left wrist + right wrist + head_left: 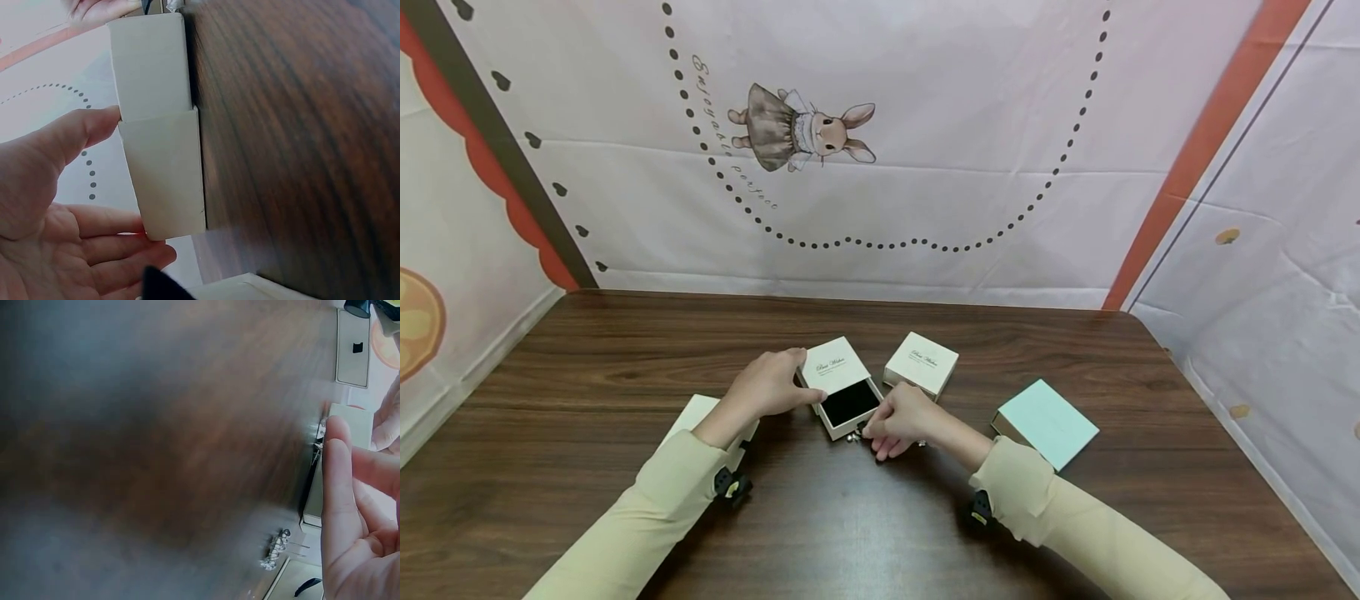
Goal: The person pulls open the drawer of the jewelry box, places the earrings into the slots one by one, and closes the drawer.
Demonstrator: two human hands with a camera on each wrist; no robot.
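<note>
A cream drawer-style gift box (831, 367) with "Best Wishes" lettering is pulled partly open, and its drawer (852, 406) shows a black inner pad. My left hand (767, 385) grips the outer sleeve, thumb near its front edge and fingers at its back end, as the left wrist view shows. At the drawer's front corner, my right hand (901, 423) has thumb and finger together at a short black ribbon pull (147, 6). Beside that ribbon is a small shiny silver piece (853, 436). Another sparkly silver piece (275, 551) with thin prongs lies on the table under the right hand.
A second cream lettered box (922, 363) stands right behind the right hand. Farther right is a mint-coloured box (1047, 423). Another pale box (694, 410) sits partly hidden beneath the left forearm. All rest on a dark wooden table (820, 533) before a printed cloth backdrop (962, 125).
</note>
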